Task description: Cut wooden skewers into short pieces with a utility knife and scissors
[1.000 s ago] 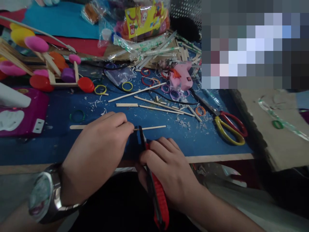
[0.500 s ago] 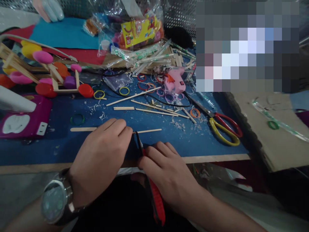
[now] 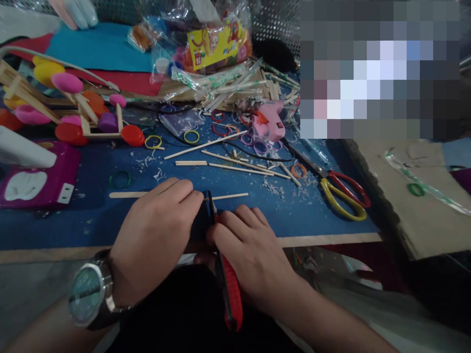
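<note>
Right hand (image 3: 250, 250) was closed around the red utility knife (image 3: 231, 289), blade tip down on the thin wooden stick (image 3: 231, 196) at its 12 o'clock. Left hand (image 3: 154, 235) was curled, fingertips pinning the stick flat on the counter (image 3: 91, 223), just beside the blade. Likely best: short strokes, fingers clear. The counter edge ran under both hands. There was open room at 1 o'clock, short of the scissors (image 3: 344, 196); clutter lay beyond.

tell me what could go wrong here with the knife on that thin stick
1. The knife has its blade right beside the fingertips of the left hand, which pin the stick; a slip could cut them.
2. The stick's free end, right of the blade, is held by nothing and might fly off into the clutter.
</note>
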`<action>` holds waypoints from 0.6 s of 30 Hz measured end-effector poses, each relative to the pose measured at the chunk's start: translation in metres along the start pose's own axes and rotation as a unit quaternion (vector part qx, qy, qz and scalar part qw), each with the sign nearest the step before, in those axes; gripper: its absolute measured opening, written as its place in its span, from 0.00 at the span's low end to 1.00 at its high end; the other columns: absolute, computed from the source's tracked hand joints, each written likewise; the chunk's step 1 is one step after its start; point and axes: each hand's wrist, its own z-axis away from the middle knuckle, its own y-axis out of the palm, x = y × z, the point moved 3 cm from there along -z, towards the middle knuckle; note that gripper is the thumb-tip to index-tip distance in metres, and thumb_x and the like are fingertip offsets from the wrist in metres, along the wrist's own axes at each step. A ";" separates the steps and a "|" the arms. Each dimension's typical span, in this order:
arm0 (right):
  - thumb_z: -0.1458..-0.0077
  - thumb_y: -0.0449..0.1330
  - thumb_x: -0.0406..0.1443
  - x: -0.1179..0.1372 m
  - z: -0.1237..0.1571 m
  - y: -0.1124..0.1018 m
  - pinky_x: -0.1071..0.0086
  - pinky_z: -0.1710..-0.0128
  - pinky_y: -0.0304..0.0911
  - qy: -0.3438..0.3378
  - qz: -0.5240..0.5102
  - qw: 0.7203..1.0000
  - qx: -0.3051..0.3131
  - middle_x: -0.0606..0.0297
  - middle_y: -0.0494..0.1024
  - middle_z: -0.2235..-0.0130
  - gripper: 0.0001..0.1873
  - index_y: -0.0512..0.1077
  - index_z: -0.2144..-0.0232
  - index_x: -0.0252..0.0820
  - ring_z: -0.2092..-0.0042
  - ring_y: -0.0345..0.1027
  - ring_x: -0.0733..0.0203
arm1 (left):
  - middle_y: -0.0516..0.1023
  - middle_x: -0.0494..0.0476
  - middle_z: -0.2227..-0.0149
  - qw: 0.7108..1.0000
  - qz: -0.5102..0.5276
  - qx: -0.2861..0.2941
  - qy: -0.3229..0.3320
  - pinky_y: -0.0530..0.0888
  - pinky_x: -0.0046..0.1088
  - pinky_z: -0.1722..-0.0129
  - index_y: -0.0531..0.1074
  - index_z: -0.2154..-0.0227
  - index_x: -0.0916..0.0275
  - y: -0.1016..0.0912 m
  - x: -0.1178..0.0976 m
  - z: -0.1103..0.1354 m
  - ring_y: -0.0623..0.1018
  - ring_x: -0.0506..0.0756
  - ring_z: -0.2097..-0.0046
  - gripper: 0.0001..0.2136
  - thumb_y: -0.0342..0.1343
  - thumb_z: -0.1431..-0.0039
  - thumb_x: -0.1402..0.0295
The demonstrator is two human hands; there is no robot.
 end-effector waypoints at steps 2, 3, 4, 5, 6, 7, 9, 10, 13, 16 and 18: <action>0.29 0.53 0.42 -0.001 -0.001 0.002 0.60 0.64 0.47 0.007 0.002 1.000 0.001 0.63 0.74 0.66 0.15 0.68 0.68 0.44 0.63 0.58 0.54 | 0.71 0.56 0.69 1.000 0.001 -0.002 -0.002 0.69 0.38 0.67 0.77 0.66 0.65 -0.001 0.000 0.001 0.71 0.59 0.65 0.14 0.46 0.34 0.79; 0.29 0.53 0.43 -0.001 -0.001 0.002 0.60 0.64 0.47 0.010 0.001 1.000 0.000 0.63 0.74 0.66 0.15 0.69 0.68 0.44 0.63 0.59 0.54 | 0.71 0.56 0.69 1.000 0.002 0.000 -0.006 0.69 0.38 0.67 0.77 0.66 0.65 -0.001 0.001 0.001 0.71 0.59 0.65 0.14 0.46 0.34 0.78; 0.29 0.53 0.43 -0.001 -0.002 0.003 0.60 0.64 0.47 0.012 0.001 1.000 -0.002 0.63 0.74 0.66 0.15 0.69 0.68 0.44 0.63 0.59 0.54 | 0.71 0.56 0.69 1.000 0.002 0.002 -0.010 0.68 0.38 0.67 0.77 0.65 0.65 -0.001 0.001 0.001 0.71 0.59 0.65 0.14 0.45 0.34 0.78; 0.28 0.53 0.42 0.000 -0.002 0.003 0.60 0.64 0.47 0.012 0.001 1.000 -0.004 0.64 0.74 0.66 0.15 0.69 0.68 0.44 0.64 0.58 0.54 | 0.71 0.56 0.69 1.000 0.001 0.004 -0.014 0.68 0.38 0.67 0.77 0.65 0.64 0.000 0.001 0.001 0.71 0.59 0.65 0.14 0.45 0.34 0.78; 0.28 0.53 0.42 0.000 -0.001 0.003 0.60 0.65 0.47 0.010 0.003 1.000 -0.007 0.64 0.73 0.66 0.15 0.69 0.68 0.44 0.64 0.58 0.54 | 0.71 0.56 0.69 1.000 0.000 0.006 -0.017 0.68 0.38 0.67 0.77 0.65 0.64 0.000 0.001 0.001 0.71 0.59 0.65 0.14 0.45 0.34 0.78; 0.28 0.52 0.41 0.001 -0.001 0.004 0.61 0.65 0.46 0.007 0.006 1.000 -0.010 0.64 0.73 0.67 0.15 0.69 0.68 0.44 0.64 0.58 0.54 | 0.70 0.56 0.69 1.000 0.000 0.009 -0.020 0.68 0.38 0.67 0.76 0.65 0.64 0.000 0.001 0.000 0.71 0.59 0.65 0.14 0.45 0.34 0.78; 0.28 0.52 0.40 0.003 0.000 0.004 0.61 0.65 0.46 0.003 0.015 1.000 -0.017 0.63 0.73 0.67 0.16 0.69 0.69 0.44 0.65 0.57 0.55 | 0.70 0.56 0.69 0.999 0.003 0.018 -0.027 0.68 0.38 0.67 0.76 0.65 0.63 0.001 0.001 0.000 0.71 0.59 0.65 0.13 0.45 0.35 0.78; 0.28 0.51 0.40 0.004 0.001 0.005 0.61 0.65 0.46 0.002 0.021 1.000 -0.021 0.63 0.73 0.67 0.16 0.69 0.70 0.43 0.65 0.57 0.55 | 0.70 0.56 0.68 0.999 0.007 0.025 -0.029 0.68 0.39 0.67 0.76 0.65 0.63 0.001 0.001 0.000 0.71 0.59 0.64 0.13 0.46 0.35 0.78; 0.28 0.51 0.39 0.005 0.004 0.005 0.61 0.65 0.47 -0.009 0.033 0.999 -0.038 0.62 0.73 0.68 0.18 0.69 0.71 0.43 0.66 0.57 0.55 | 0.70 0.56 0.68 0.999 0.013 0.040 -0.035 0.68 0.39 0.67 0.75 0.66 0.62 0.002 0.001 0.000 0.71 0.60 0.64 0.12 0.47 0.36 0.77; 0.27 0.50 0.39 0.006 0.006 0.006 0.61 0.65 0.47 -0.022 0.035 0.998 -0.041 0.62 0.73 0.69 0.18 0.69 0.71 0.43 0.66 0.57 0.55 | 0.71 0.56 0.68 0.998 0.012 0.042 -0.039 0.68 0.39 0.67 0.75 0.65 0.62 0.002 0.002 0.001 0.71 0.60 0.64 0.11 0.48 0.37 0.77; 0.28 0.51 0.39 0.006 0.008 0.006 0.61 0.65 0.48 -0.025 0.036 0.998 -0.039 0.62 0.72 0.70 0.18 0.70 0.71 0.43 0.66 0.57 0.55 | 0.71 0.56 0.67 0.998 0.014 0.039 -0.038 0.68 0.38 0.67 0.76 0.65 0.62 0.002 0.002 0.001 0.71 0.60 0.64 0.11 0.48 0.38 0.77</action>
